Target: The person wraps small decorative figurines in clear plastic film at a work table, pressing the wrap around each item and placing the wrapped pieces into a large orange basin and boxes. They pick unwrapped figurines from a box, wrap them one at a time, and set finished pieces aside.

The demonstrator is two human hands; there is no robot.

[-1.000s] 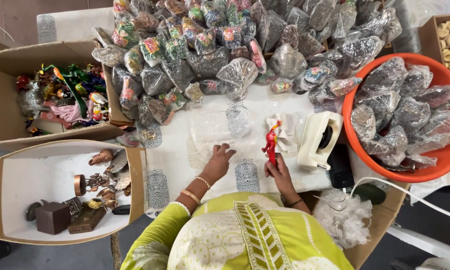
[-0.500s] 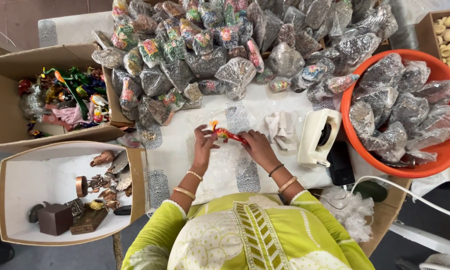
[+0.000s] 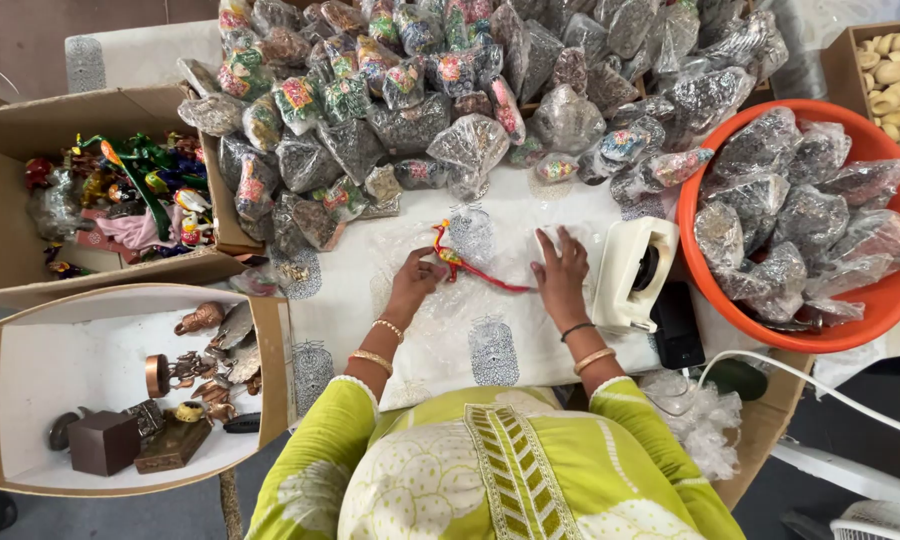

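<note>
The red bird figurine [image 3: 458, 264] lies flat on the white printed tablecloth [image 3: 350, 320], on a clear sheet of wrap that I can barely make out, and everything else I place from it. My left hand [image 3: 413, 281] pinches its head end with curled fingertips; my right hand [image 3: 561, 270] is spread flat, palm down, just right of its long thin tail, pressing the crumpled white cloth there.

That tail looks slender. I judge it could snap or bend if I pull the wrap tight across it, and the figurine may roll off the sheet if my pinch slips.

Just right of the figurine, past my right hand, stands a cream tape dispenser [image 3: 633, 272], and further right an orange tub [image 3: 875, 335] of clear bags with dark contents. Behind the figurine is a heap of wrapped bundles [image 3: 440, 90], some dark and glittery, some brightly painted inside. To its left an open cardboard box [image 3: 10, 190] holds colourful painted toys; nearer me on that side, a white-lined box [image 3: 80, 360] holds small brown metal pieces.
</note>
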